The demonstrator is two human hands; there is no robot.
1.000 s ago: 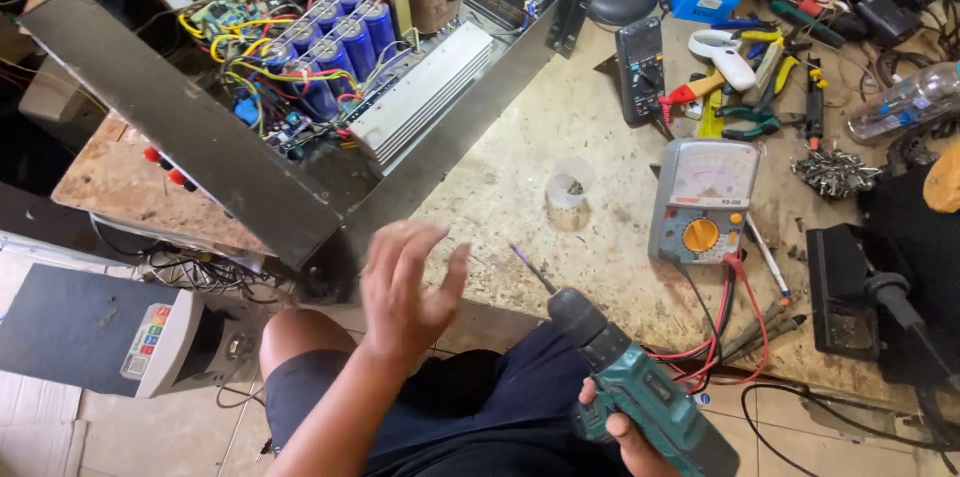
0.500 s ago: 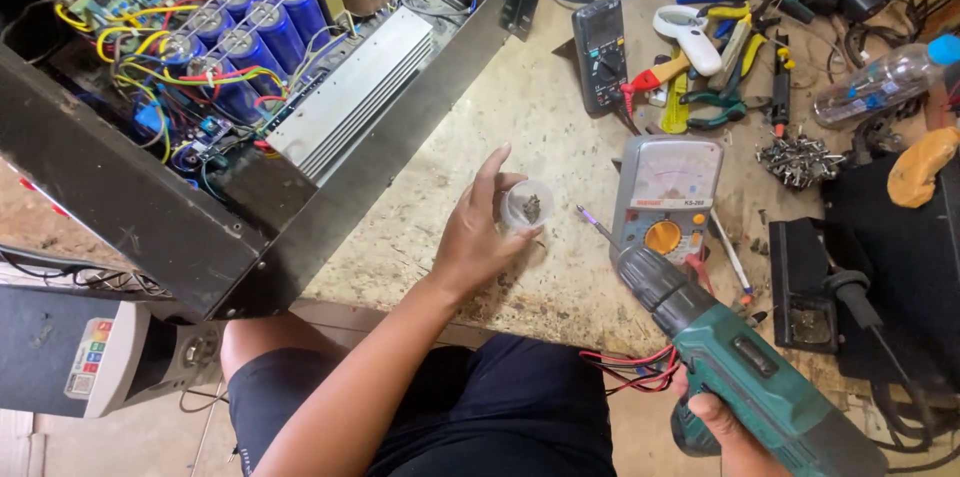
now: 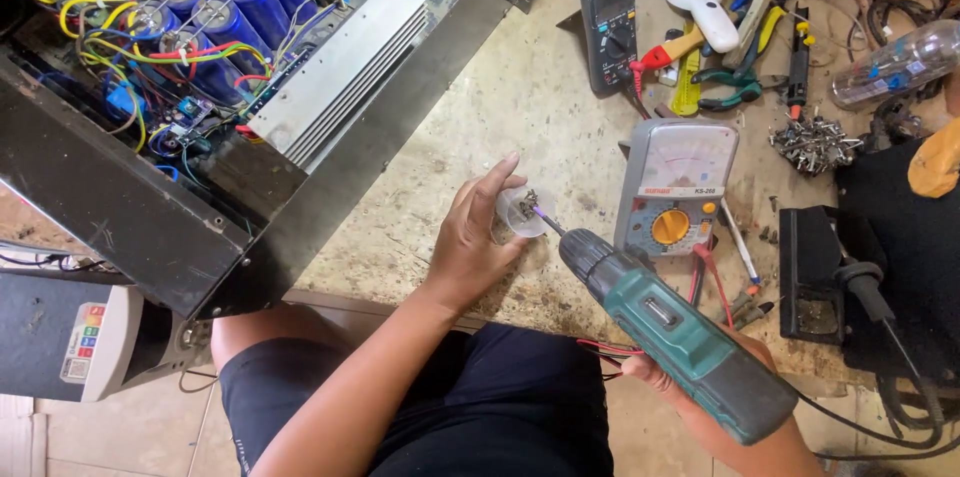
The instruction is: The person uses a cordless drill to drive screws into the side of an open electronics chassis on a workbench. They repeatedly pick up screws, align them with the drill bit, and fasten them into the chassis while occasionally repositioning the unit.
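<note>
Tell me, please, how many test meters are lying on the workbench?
2. A black digital meter lies at the top, beside the open metal case. A grey dial meter sits right of the left hand. Others may be hidden in the tool clutter.
</note>
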